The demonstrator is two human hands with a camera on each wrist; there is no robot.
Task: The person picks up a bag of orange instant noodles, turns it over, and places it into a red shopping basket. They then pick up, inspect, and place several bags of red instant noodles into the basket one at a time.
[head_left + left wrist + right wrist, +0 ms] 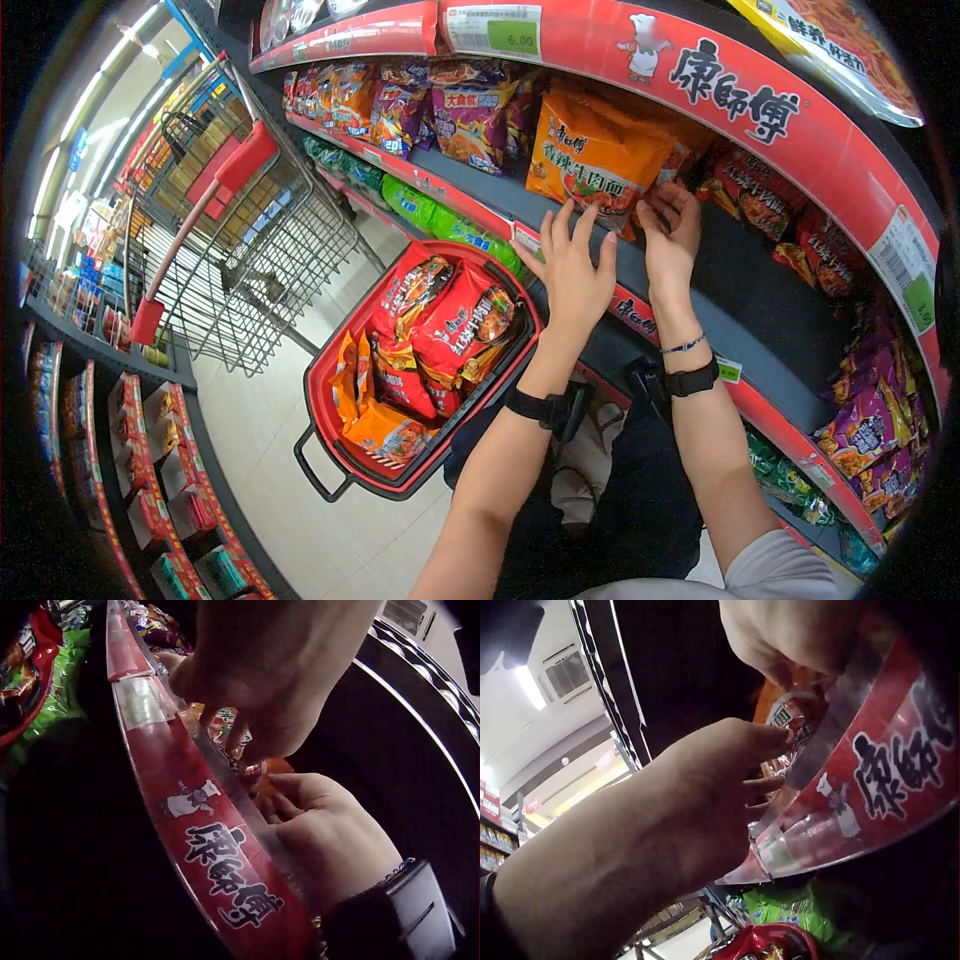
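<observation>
An orange instant noodle multipack [598, 142] stands at the front of the shelf, facing me. My left hand [580, 265] lies before its lower front, fingers spread and fairly straight, with the fingertips at the pack's bottom edge. At the pack's lower right side, my right hand [672, 235] has its fingers curled in and pinches the edge. Both hands come close together over the red shelf strip in the left wrist view, where the right hand [319, 817] shows beside the orange wrapper. The left hand [705, 780] crosses the right wrist view, partly covering the pack.
A red shopping basket [313, 385] holds red and orange noodle packs at my left. Behind it stands a wire shopping cart [240, 260]. Purple packs [470, 125] and red packs [750, 190] flank the orange one. The red upper shelf edge [610, 50] overhangs the pack.
</observation>
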